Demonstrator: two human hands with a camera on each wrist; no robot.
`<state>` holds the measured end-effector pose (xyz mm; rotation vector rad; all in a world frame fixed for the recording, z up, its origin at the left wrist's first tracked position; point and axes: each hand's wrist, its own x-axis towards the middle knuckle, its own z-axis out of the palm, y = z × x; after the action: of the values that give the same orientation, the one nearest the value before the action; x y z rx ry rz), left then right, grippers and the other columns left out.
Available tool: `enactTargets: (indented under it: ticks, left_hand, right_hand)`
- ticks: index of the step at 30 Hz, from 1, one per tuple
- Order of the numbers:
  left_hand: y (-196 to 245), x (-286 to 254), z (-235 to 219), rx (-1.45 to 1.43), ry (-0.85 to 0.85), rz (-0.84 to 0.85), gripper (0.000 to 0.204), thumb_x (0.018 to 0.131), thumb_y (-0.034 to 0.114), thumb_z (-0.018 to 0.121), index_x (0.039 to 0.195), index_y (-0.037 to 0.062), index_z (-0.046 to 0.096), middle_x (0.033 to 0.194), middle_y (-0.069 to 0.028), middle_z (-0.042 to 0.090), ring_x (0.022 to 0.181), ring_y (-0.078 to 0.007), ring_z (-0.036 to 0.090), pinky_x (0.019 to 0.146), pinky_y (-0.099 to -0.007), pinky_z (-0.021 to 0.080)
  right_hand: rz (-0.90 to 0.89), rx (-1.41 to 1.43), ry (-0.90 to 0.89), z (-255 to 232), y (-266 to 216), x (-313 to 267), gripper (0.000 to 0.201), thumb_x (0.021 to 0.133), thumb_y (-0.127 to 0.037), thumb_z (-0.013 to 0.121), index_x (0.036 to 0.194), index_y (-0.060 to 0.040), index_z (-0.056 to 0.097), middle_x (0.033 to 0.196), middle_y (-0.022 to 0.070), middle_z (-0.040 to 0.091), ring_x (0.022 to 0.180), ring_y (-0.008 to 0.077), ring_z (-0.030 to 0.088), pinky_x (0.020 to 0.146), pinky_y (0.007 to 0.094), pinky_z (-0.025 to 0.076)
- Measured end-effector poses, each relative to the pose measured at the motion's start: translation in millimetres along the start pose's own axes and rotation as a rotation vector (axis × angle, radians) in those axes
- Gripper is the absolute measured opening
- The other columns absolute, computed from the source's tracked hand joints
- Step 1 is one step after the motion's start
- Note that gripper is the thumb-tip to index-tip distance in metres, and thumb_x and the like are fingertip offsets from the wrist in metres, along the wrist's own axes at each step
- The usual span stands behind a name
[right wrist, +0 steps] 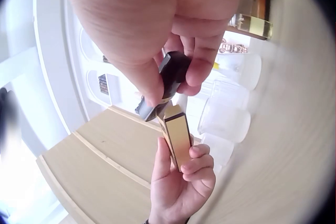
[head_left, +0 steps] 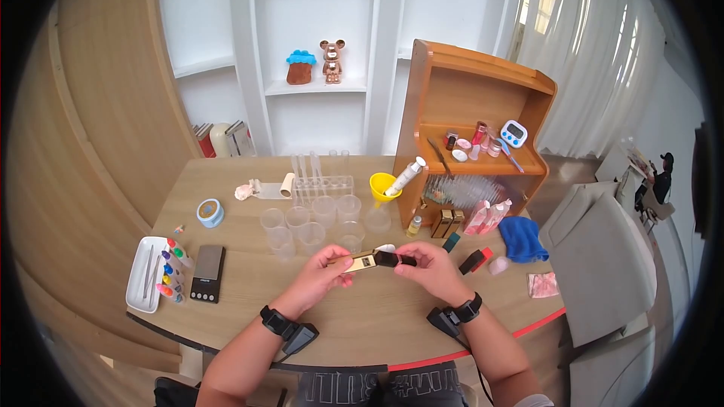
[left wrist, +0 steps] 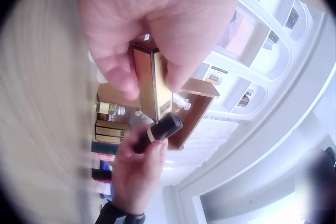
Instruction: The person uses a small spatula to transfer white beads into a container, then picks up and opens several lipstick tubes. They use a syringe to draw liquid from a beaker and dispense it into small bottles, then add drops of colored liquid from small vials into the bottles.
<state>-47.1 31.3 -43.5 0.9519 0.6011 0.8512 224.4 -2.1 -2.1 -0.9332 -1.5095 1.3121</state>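
My left hand grips a slim gold box with black edges between thumb and fingers. Its end facing the other hand has a raised flap in the right wrist view. In my right hand a black lipstick tube with a thin gold band is pinched by thumb and fingertips. The tube lies tilted, one end right at the open end of the gold box. Both things are held above the table, in front of the clear plastic cups.
On the left are a white tray, colour bottles and a black scale. A test tube rack and yellow funnel stand behind. The wooden cabinet, gold boxes and blue cloth are right.
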Motion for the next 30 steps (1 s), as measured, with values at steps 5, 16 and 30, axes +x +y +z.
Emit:
enactTargets:
  ticks: [5, 16, 30]
  left_hand:
    - [3, -1, 6, -0.006, 0.081, -0.044, 0.019, 0.103, 0.025, 0.061, 0.109, 0.0080, 0.057, 0.089, -0.0052, 0.066, 0.073, -0.0120, 0.063, 0.065, -0.0248, 0.051]
    - [6, -1, 10, -0.047, 0.051, -0.145, 0.022, 0.104, 0.028, 0.060, 0.109, 0.0064, 0.057, 0.088, -0.0073, 0.066, 0.075, -0.0140, 0.064, 0.067, -0.0269, 0.052]
    - [2, -3, 15, -0.202, -0.002, -0.249, 0.027, 0.105, 0.030, 0.057, 0.117, 0.0063, 0.058, 0.095, -0.0041, 0.065, 0.085, -0.0132, 0.064, 0.073, -0.0276, 0.053]
  right_hand:
    - [-0.154, -0.247, 0.089, -6, 4, 1, 0.032, 0.088, 0.007, 0.072, 0.119, 0.0002, 0.065, 0.115, 0.0063, 0.065, 0.108, 0.0146, 0.062, 0.096, 0.0282, 0.051]
    - [-0.175, -0.043, 0.177, 8, 20, -1, 0.030, 0.089, 0.007, 0.070, 0.116, -0.0004, 0.061, 0.123, 0.0090, 0.063, 0.111, 0.0168, 0.062, 0.097, 0.0307, 0.052]
    - [-0.229, -0.303, 0.166, 19, 8, -3, 0.020, 0.091, -0.004, 0.073, 0.110, -0.0027, 0.068, 0.119, 0.0071, 0.066, 0.107, 0.0153, 0.063, 0.092, 0.0304, 0.051]
